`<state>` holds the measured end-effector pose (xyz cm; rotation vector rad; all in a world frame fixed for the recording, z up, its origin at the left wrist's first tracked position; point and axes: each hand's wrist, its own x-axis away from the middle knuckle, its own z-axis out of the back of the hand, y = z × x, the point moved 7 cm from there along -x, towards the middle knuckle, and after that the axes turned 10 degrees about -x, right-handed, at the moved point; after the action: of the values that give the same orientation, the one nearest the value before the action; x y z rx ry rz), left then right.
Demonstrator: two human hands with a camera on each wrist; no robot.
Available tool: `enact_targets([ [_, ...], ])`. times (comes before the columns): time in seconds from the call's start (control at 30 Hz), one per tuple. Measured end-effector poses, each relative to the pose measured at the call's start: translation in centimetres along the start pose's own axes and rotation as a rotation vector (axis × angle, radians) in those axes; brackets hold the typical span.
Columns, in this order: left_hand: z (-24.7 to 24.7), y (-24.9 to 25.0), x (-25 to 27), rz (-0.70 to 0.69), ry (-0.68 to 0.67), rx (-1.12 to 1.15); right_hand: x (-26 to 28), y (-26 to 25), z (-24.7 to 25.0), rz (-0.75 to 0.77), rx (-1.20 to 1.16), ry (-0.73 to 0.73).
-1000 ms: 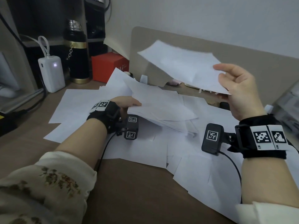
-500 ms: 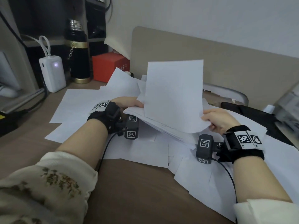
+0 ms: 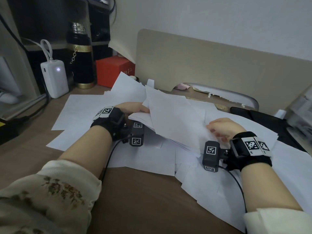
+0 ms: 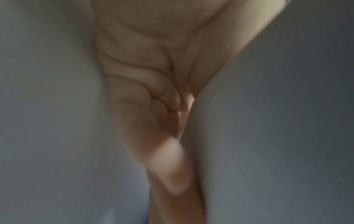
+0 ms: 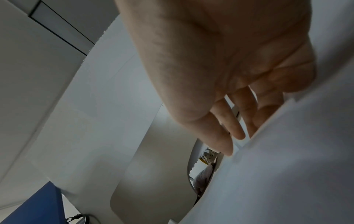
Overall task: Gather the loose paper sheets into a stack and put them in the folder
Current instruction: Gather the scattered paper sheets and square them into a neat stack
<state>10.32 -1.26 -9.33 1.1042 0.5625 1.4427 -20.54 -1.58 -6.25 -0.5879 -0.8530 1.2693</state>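
left hand point(image 3: 135, 108) gripped the floppy paper stack point(image 3: 173, 125) by its edge, right hand point(image 3: 222, 128) lay relaxed on top

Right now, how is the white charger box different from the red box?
The white charger box stands tall and narrow with rounded corners; the red box is squat with sharp edges. The white charger box has a glowing light and a looped cord; the red box shows neither. Both sit at the desk's far left.
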Motion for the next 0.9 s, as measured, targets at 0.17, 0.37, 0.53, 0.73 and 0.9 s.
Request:
enact_targets([
  [0.17, 0.1, 0.5, 0.1, -0.026, 0.048, -0.076, 0.3, 0.0, -0.1, -0.049, 0.043, -0.012],
  [0.37, 0.8, -0.3, -0.5, -0.006, 0.100, -0.078, 0.3, 0.1, 0.4, -0.093, 0.044, 0.004],
  [0.53, 1.5, 0.1, -0.1, 0.010, 0.201, -0.151, 0.5, -0.1, 1.6, -0.068, -0.046, 0.114],
  [0.73, 1.3, -1.5, -0.3, 0.043, 0.221, 0.252, 1.8, -1.4, 0.0, -0.039, -0.176, 0.059],
  [0.9, -0.1, -0.6, 0.4, -0.018, 0.098, 0.375, 2.8, -2.3, -2.2, -0.013, -0.272, -0.007],
])
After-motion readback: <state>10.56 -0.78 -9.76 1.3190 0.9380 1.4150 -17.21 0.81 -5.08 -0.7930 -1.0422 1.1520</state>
